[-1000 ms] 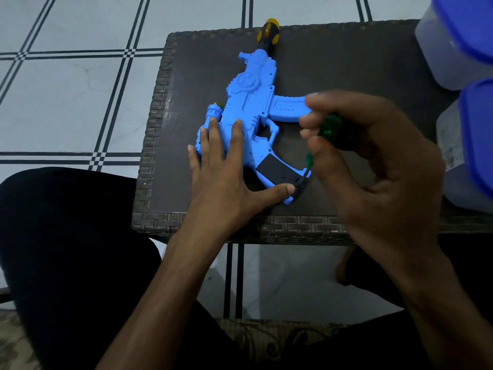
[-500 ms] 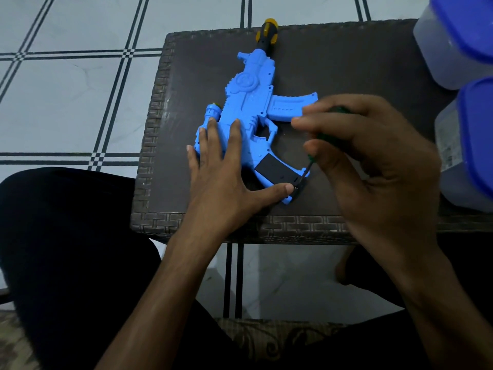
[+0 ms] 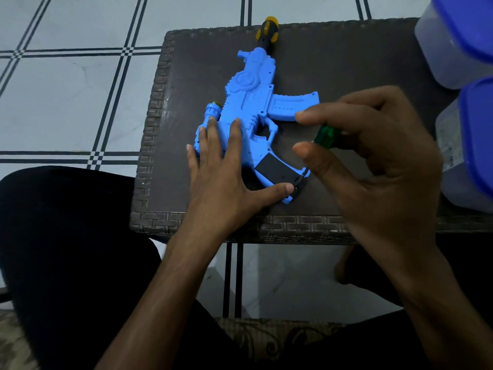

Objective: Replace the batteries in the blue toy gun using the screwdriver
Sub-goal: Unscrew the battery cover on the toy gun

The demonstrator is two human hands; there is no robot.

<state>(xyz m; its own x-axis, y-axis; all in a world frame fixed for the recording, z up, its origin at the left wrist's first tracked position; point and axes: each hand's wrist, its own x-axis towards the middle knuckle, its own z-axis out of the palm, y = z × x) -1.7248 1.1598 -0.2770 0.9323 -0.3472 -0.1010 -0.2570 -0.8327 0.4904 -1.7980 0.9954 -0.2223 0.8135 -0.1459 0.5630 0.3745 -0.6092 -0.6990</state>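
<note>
The blue toy gun (image 3: 250, 102) lies flat on the dark wicker table (image 3: 333, 62), its black and yellow muzzle pointing away from me. My left hand (image 3: 221, 177) presses flat on the gun's rear body, with the thumb against the foot of the grip next to the black battery cover (image 3: 274, 169). My right hand (image 3: 373, 161) pinches a green-handled screwdriver (image 3: 326, 136) between thumb and fingers. Its thin shaft slants down to the bottom end of the grip, where the tip meets the gun.
Two clear plastic containers with blue lids (image 3: 466, 49) stand at the table's right edge, close to my right hand. The near table edge (image 3: 266, 225) runs just below the gun. My dark-clothed legs are under it, over a tiled floor (image 3: 66, 89).
My right hand has come down from above the grip and set the screwdriver tip at the grip's bottom end. The left hand and the gun stay as they were.
</note>
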